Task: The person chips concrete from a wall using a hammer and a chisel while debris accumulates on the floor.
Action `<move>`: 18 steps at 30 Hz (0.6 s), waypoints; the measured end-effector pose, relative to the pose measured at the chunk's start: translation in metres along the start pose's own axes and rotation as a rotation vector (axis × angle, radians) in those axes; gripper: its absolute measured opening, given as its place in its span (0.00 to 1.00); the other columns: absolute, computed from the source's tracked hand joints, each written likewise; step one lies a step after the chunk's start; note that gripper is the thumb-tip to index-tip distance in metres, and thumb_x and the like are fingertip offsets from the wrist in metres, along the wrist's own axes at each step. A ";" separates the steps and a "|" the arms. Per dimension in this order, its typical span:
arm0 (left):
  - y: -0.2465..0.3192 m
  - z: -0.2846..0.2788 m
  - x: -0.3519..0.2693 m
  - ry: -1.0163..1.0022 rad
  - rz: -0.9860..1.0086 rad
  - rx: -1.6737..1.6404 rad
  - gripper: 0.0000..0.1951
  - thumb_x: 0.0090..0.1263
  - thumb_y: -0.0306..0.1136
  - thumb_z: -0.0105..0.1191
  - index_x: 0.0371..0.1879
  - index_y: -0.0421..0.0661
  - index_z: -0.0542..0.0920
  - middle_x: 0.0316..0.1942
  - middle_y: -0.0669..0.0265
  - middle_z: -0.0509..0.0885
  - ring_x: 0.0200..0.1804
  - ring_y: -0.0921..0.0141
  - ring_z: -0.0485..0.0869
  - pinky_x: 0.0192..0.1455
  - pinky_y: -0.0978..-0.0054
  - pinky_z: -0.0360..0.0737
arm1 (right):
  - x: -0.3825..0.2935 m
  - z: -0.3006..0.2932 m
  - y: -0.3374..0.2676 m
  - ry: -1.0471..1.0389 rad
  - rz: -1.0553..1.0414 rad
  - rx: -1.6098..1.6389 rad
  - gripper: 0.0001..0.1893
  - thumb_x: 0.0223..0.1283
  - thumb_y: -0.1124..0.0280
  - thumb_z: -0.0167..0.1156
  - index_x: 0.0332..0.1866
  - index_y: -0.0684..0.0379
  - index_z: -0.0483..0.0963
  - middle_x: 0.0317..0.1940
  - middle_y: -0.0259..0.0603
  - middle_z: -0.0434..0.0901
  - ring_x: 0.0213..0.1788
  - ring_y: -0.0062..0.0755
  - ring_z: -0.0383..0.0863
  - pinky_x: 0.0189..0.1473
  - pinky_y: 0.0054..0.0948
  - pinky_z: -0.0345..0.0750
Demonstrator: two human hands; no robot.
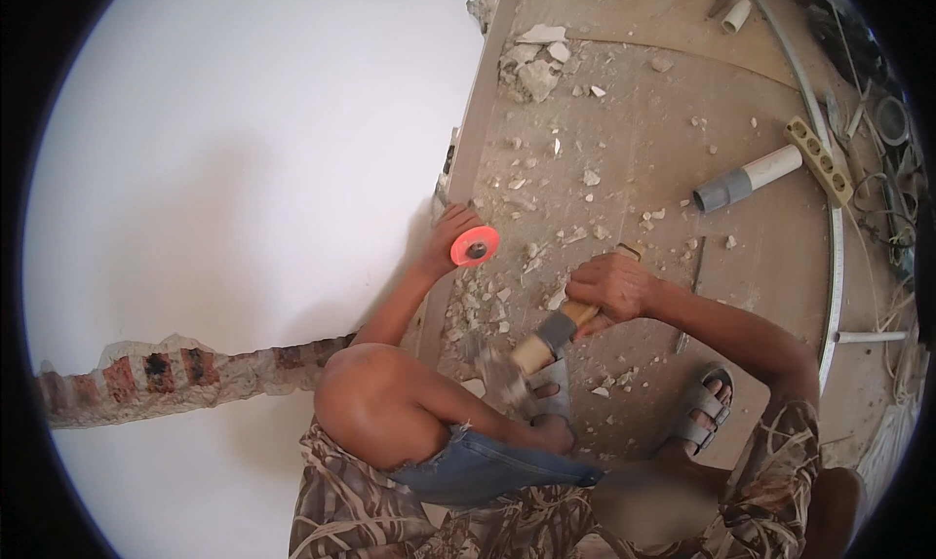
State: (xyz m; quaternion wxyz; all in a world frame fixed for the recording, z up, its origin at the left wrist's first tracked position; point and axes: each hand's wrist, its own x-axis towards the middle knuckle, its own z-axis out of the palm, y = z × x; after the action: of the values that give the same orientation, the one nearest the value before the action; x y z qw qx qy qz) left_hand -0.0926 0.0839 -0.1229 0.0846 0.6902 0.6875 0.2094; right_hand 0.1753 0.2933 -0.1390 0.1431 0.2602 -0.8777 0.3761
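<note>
My left hand [447,241] is closed around a chisel fitted with a round red hand guard [475,246], held low against the white wall [256,157] near its base. The guard's dark struck end faces the camera; the chisel's tip is hidden. My right hand [610,285] grips the wooden handle of a hammer [574,314], which has dark tape around it. The blurred metal hammer head [501,376] is over my sandalled foot, by my bent knee, apart from the chisel.
A rough channel exposing brick [175,376] crosses the wall. Plaster rubble [537,69] lies on the dusty floor. To the right are a grey and white pipe [749,179], a power strip [817,161], a long metal strip [836,281] and tangled cables. Sandals [706,413] are on my feet.
</note>
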 end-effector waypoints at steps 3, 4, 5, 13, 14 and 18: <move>0.000 -0.005 -0.003 -0.001 -0.007 0.019 0.11 0.53 0.30 0.61 0.30 0.45 0.74 0.31 0.62 0.73 0.40 0.58 0.73 0.46 0.63 0.72 | 0.016 0.008 0.033 0.068 -0.296 -0.006 0.28 0.51 0.38 0.64 0.33 0.56 0.69 0.25 0.41 0.74 0.30 0.46 0.80 0.30 0.41 0.74; -0.004 0.006 -0.001 0.000 -0.005 0.017 0.11 0.52 0.31 0.62 0.31 0.45 0.74 0.31 0.62 0.74 0.40 0.59 0.73 0.47 0.63 0.71 | 0.012 0.012 0.055 0.058 -0.349 -0.027 0.28 0.50 0.38 0.64 0.33 0.56 0.70 0.25 0.40 0.74 0.30 0.46 0.80 0.30 0.41 0.74; -0.004 0.007 0.002 0.012 -0.006 0.036 0.11 0.52 0.32 0.62 0.31 0.45 0.75 0.31 0.62 0.74 0.40 0.59 0.73 0.48 0.63 0.71 | 0.011 0.004 0.063 -0.042 -0.155 -0.132 0.28 0.50 0.37 0.64 0.33 0.55 0.70 0.25 0.40 0.74 0.30 0.45 0.80 0.30 0.41 0.75; -0.008 0.003 -0.003 -0.035 0.013 0.035 0.12 0.51 0.31 0.62 0.32 0.46 0.75 0.33 0.63 0.74 0.40 0.59 0.74 0.48 0.63 0.71 | 0.007 0.006 0.040 0.000 -0.212 -0.044 0.28 0.53 0.35 0.60 0.38 0.52 0.72 0.27 0.39 0.76 0.29 0.48 0.82 0.28 0.44 0.76; -0.008 0.006 0.004 -0.039 0.022 0.036 0.11 0.51 0.31 0.62 0.32 0.46 0.75 0.33 0.63 0.75 0.40 0.59 0.74 0.48 0.63 0.71 | 0.005 0.012 0.066 -0.021 -0.217 -0.053 0.27 0.53 0.35 0.61 0.38 0.52 0.72 0.27 0.39 0.76 0.30 0.47 0.82 0.28 0.44 0.77; -0.005 0.010 0.001 -0.047 0.078 0.049 0.10 0.53 0.29 0.61 0.30 0.45 0.74 0.32 0.62 0.74 0.39 0.58 0.73 0.44 0.64 0.71 | 0.011 0.001 0.063 -0.276 0.381 -0.233 0.26 0.50 0.37 0.64 0.37 0.52 0.72 0.27 0.38 0.75 0.32 0.45 0.81 0.31 0.43 0.77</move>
State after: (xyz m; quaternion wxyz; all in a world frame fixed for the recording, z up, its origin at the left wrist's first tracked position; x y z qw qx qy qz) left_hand -0.0927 0.0872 -0.1340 0.0753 0.7230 0.6629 0.1794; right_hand 0.1305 0.3250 -0.1717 -0.0222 0.1208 -0.9595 0.2535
